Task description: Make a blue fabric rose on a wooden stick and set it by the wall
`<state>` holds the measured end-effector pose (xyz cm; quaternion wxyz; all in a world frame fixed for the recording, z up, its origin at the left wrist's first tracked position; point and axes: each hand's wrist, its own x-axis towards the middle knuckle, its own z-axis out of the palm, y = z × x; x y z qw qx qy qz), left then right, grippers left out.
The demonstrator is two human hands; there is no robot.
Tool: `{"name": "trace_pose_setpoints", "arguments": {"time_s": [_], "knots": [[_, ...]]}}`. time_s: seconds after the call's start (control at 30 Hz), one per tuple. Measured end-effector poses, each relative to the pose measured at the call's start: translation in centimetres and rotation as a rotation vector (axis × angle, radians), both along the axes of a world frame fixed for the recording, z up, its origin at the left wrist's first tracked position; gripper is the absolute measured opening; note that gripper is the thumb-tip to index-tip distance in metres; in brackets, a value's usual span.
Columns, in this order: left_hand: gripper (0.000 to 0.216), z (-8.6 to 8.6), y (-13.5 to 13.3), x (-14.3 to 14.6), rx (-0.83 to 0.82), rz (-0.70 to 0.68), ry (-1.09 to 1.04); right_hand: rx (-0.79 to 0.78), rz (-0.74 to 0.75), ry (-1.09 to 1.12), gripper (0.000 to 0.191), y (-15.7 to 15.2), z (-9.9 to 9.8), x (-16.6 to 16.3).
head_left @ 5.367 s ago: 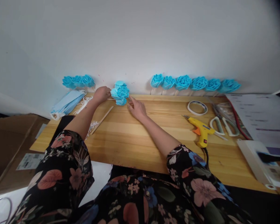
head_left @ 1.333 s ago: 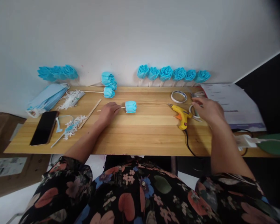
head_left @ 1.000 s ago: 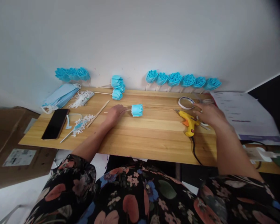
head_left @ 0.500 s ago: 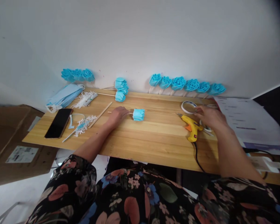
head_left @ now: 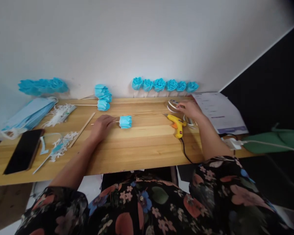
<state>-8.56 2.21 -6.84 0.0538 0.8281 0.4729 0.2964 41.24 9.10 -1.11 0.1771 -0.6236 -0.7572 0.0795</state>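
A blue flower (head_left: pixel 125 121) on a thin wooden stick lies low over the wooden tabletop. My left hand (head_left: pixel 103 125) is closed around that stick, just left of the bloom. At the back right, my right hand (head_left: pixel 189 109) pinches the edge of a white-rimmed tape roll (head_left: pixel 172 106), which is tilted. Just in front of that roll lies a yellow glue gun (head_left: pixel 177 124), its nozzle pointing left. A second white ring-shaped roll (head_left: pixel 188 120) is partly covered by my right wrist.
Several finished blue flowers (head_left: pixel 159 85) lean on the wall; more blue flowers (head_left: pixel 103 96) lie at back left. Face masks (head_left: pixel 31 112), a phone (head_left: pixel 24 151), white strips (head_left: pixel 60 115) and a wooden stick (head_left: pixel 82 130) occupy the left. Printed paper (head_left: pixel 220 111) lies right.
The view has swung to the right. The tape roll, flatter before, now tilts up in my right hand's fingers. My left hand keeps hold of the flower's stick.
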Motion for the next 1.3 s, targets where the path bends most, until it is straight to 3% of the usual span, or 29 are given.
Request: {"name": "trace_pose_setpoints", "arguments": {"time_s": [0.07,0.13,0.2,0.27,0.43,0.53,0.7,0.9,1.03,1.3], "knots": [[0.038,0.1,0.1,-0.2,0.108,0.072,-0.060,0.011,-0.060,0.321,0.018,-0.5,1.4,-0.9],[0.039,0.9,0.0,-0.1,0.217,0.154,-0.141,0.014,-0.026,0.670,0.026,-1.7,3.2,-2.7],[0.038,2.4,-0.5,0.7,0.288,0.203,-0.241,-0.082,0.088,0.952,0.032,-3.4,5.1,-5.1],[0.034,4.7,-1.6,2.3,0.256,0.188,-0.349,-0.233,0.188,1.094,0.040,-5.3,6.6,-7.7],[0.037,11.1,-4.7,8.3,-0.179,-0.109,-0.592,-0.397,0.386,1.083,0.037,-8.6,8.7,-12.3],[0.045,12.9,-5.4,10.9,-0.489,-0.281,-0.721,-0.397,0.454,0.981,0.032,-9.6,9.5,-13.6],[0.031,12.1,-5.4,12.2,-0.750,-0.377,-0.996,-0.376,0.485,0.953,0.032,-10.5,9.8,-14.0],[0.023,11.6,-5.6,12.0,-0.934,-0.429,-1.226,-0.354,0.466,1.080,0.036,-10.9,7.6,-13.3],[0.028,11.8,-5.8,12.0,-1.058,-0.503,-1.178,-0.373,0.490,1.038,0.041,-11.1,7.3,-13.6],[0.028,12.1,-6.1,12.3,-1.108,-0.533,-1.033,-0.261,0.449,0.875,0.035,-11.7,9.5,-15.0]]}}
